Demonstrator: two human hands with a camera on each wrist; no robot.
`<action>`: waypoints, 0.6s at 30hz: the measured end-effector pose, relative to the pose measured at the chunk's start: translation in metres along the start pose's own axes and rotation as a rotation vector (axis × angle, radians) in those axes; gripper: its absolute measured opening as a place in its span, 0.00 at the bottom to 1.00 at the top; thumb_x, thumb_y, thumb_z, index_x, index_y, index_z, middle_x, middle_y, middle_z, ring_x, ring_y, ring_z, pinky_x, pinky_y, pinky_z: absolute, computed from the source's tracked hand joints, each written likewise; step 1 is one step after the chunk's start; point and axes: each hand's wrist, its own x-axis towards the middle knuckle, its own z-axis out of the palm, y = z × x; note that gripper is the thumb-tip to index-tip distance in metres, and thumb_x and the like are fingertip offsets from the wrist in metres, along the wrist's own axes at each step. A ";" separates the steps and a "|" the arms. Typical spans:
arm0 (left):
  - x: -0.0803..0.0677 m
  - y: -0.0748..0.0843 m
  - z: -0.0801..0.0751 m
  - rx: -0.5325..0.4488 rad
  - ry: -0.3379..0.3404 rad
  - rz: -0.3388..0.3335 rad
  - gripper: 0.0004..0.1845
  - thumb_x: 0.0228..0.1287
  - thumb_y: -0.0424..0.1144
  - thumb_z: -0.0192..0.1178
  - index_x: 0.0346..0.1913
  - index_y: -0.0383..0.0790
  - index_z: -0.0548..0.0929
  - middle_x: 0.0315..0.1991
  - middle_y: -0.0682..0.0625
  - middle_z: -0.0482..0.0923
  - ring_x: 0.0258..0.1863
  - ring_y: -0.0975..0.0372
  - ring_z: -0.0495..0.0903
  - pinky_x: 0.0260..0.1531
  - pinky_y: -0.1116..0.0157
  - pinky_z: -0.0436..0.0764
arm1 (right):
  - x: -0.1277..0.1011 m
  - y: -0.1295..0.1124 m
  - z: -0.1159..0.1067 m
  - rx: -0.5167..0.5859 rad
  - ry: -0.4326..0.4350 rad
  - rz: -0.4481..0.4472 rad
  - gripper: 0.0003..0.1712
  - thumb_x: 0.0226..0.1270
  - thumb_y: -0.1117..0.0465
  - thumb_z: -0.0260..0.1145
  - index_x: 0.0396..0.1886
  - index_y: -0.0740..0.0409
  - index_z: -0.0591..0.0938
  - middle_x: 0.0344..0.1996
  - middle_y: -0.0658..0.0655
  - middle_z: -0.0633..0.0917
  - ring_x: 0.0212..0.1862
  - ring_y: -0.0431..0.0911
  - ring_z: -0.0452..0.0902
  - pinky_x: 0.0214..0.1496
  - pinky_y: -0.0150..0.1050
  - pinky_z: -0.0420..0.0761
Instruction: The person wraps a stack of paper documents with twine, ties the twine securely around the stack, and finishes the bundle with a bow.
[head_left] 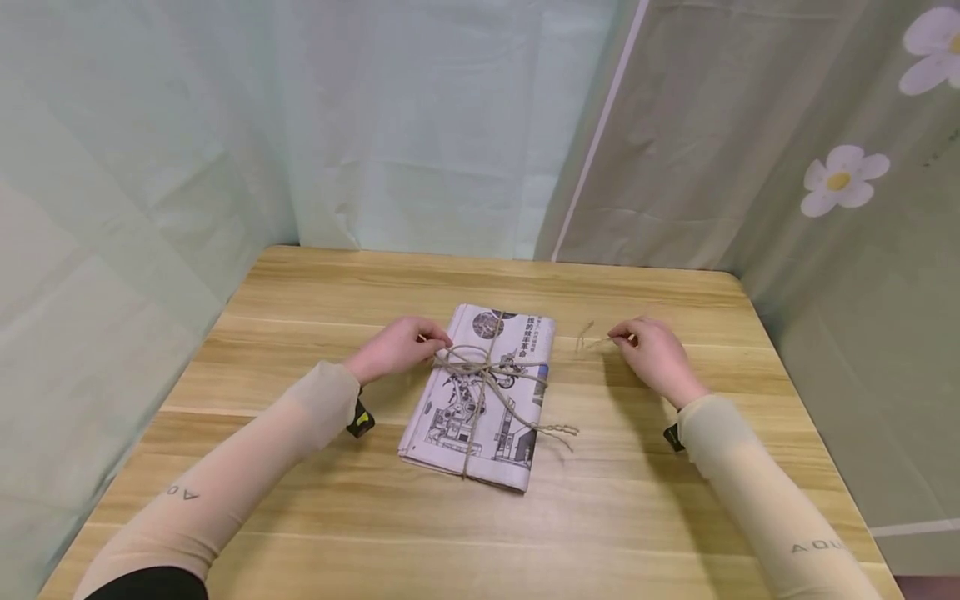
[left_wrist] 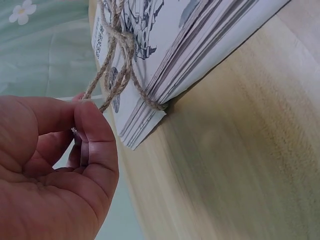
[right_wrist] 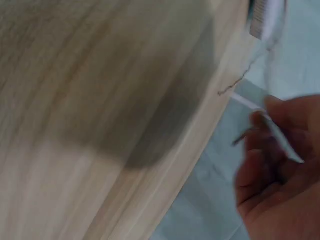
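Observation:
A folded newspaper bundle (head_left: pixel 450 429) lies on the wooden table, bound lengthwise and crosswise with brown twine (head_left: pixel 487 367) that forms a bow on top. At the bundle's left edge my left hand (head_left: pixel 396 348) pinches a loop of the bow between thumb and fingertips; the left wrist view shows the loop (left_wrist: pixel 95 82) drawn out from the knot. To the right of the bundle, my right hand (head_left: pixel 656 354) pinches a strand of the twine, blurred in the right wrist view. A frayed twine end (right_wrist: pixel 232 88) sticks out beside those fingers. Two more frayed ends (head_left: pixel 558 430) reach past the bundle's lower right side.
The wooden table (head_left: pixel 315 517) extends around the bundle. Pale curtains (head_left: pixel 442 125) hang behind its far edge and along both sides, with white flowers (head_left: pixel 843 181) printed on the right. A dark wrist-worn device (head_left: pixel 362 418) sits at the left wrist.

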 end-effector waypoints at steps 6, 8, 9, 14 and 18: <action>-0.001 -0.002 0.001 -0.012 -0.004 -0.001 0.11 0.76 0.35 0.57 0.51 0.34 0.87 0.38 0.39 0.83 0.31 0.53 0.79 0.29 0.64 0.77 | 0.006 -0.027 0.012 -0.031 0.017 -0.065 0.12 0.73 0.63 0.65 0.51 0.59 0.87 0.52 0.62 0.84 0.56 0.59 0.74 0.61 0.57 0.72; -0.002 -0.003 0.000 -0.010 -0.003 -0.006 0.11 0.76 0.35 0.58 0.51 0.35 0.87 0.39 0.40 0.84 0.31 0.54 0.78 0.29 0.64 0.77 | 0.008 -0.044 0.018 -0.022 0.004 -0.128 0.10 0.72 0.63 0.66 0.49 0.58 0.88 0.48 0.59 0.86 0.51 0.55 0.78 0.55 0.54 0.77; -0.002 -0.003 0.000 -0.011 -0.003 -0.009 0.11 0.76 0.35 0.58 0.51 0.35 0.87 0.39 0.40 0.84 0.30 0.55 0.78 0.28 0.64 0.77 | 0.009 -0.052 0.022 -0.017 -0.012 -0.163 0.09 0.72 0.63 0.67 0.48 0.57 0.88 0.46 0.57 0.86 0.49 0.54 0.79 0.54 0.53 0.78; -0.001 -0.006 0.000 -0.023 -0.004 -0.014 0.11 0.75 0.35 0.58 0.52 0.34 0.87 0.40 0.41 0.84 0.30 0.57 0.78 0.28 0.65 0.77 | 0.015 -0.088 0.044 -0.043 -0.143 -0.310 0.08 0.71 0.60 0.70 0.46 0.55 0.89 0.41 0.52 0.87 0.44 0.48 0.80 0.51 0.47 0.81; 0.000 -0.004 0.003 -0.038 -0.002 -0.019 0.11 0.74 0.35 0.60 0.51 0.33 0.86 0.42 0.41 0.84 0.32 0.56 0.79 0.30 0.65 0.79 | 0.022 -0.102 0.058 -0.101 -0.232 -0.339 0.10 0.69 0.58 0.71 0.47 0.54 0.89 0.42 0.51 0.85 0.46 0.48 0.78 0.54 0.46 0.79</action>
